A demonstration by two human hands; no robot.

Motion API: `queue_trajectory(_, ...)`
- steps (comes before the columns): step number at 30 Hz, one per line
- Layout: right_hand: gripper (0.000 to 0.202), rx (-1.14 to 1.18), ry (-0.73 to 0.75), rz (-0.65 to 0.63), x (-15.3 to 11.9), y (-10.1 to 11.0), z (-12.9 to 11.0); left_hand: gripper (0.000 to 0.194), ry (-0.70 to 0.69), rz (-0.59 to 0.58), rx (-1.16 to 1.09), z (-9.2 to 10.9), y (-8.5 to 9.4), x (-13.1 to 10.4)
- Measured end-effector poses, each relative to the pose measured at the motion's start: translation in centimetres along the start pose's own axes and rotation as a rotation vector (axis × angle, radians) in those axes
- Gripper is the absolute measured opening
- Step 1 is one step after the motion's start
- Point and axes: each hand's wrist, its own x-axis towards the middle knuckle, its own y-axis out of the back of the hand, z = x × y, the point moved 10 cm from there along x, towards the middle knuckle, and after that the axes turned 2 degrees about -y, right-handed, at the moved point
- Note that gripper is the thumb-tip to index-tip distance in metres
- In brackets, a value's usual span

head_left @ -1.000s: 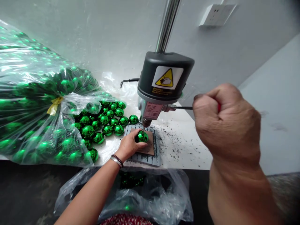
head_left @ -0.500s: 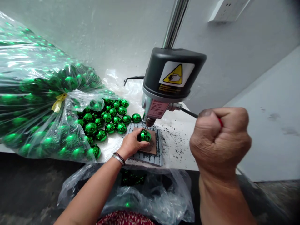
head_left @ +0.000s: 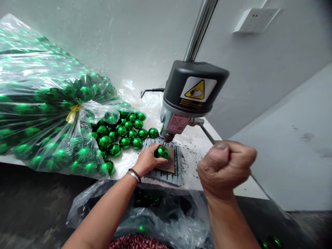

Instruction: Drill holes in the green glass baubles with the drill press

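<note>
Under the chuck of a small drill press (head_left: 195, 90), my left hand (head_left: 149, 159) grips a shiny green ball ornament (head_left: 163, 152) between thumb and fingers. The ball rests over a brown board (head_left: 169, 166) on the grey slotted base plate (head_left: 177, 178). The thin drill bit meets the top of the ball; whether it has gone in I cannot tell. Closed in a fist, my right hand (head_left: 227, 166) holds the feed lever (head_left: 207, 133) at the drill's right side.
Loose green balls (head_left: 121, 130) spill from a large clear bag (head_left: 52, 110) tied with yellow ribbon (head_left: 73, 113). Dark shavings dot the white table (head_left: 192, 173). Below its front edge hangs an open plastic bag (head_left: 166, 221) with green balls inside. A power socket (head_left: 256, 20) is on the wall.
My right hand has swung the lever down and to the left. My left hand still holds the ball under the bit. The whole view has shifted slightly.
</note>
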Motion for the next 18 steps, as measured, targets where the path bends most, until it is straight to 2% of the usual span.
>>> queue_trajectory(2, 0.004, 0.021, -0.015, -0.009, -0.4, 0.0, 0.1, 0.062, -0.001, -0.002, 0.004, -0.1, -0.1, 0.1)
queue_trajectory(4, 0.008, 0.037, -0.044, -0.005, 0.5, 0.0, 0.2, 0.063, -0.003, -0.001, 0.003, -0.2, -0.2, 0.2)
queue_trajectory(7, 0.018, 0.036, -0.096, -0.035, 4.4, -0.5, 0.0, 0.060, -0.023, 0.009, 0.000, 0.2, -0.1, 0.1)
queue_trajectory(10, 0.021, 0.011, -0.272, -0.216, 8.4, -2.7, 0.8, 0.052, -0.067, 0.032, -0.036, 1.2, 0.7, -1.0)
queue_trajectory(12, 0.021, -0.021, -0.349, -0.272, 9.8, -3.5, 1.2, 0.051, -0.083, -0.008, -0.063, 1.7, 1.0, -2.4)
queue_trajectory(16, 0.024, -0.043, -0.380, -0.245, 9.9, -3.4, 1.3, 0.064, -0.138, -0.207, -0.017, 2.0, 0.7, -5.5)
queue_trajectory(18, 0.026, -0.010, -0.370, -0.214, 9.5, -3.2, 1.4, 0.068, -0.147, -0.198, -0.006, 1.7, 1.4, -5.8)
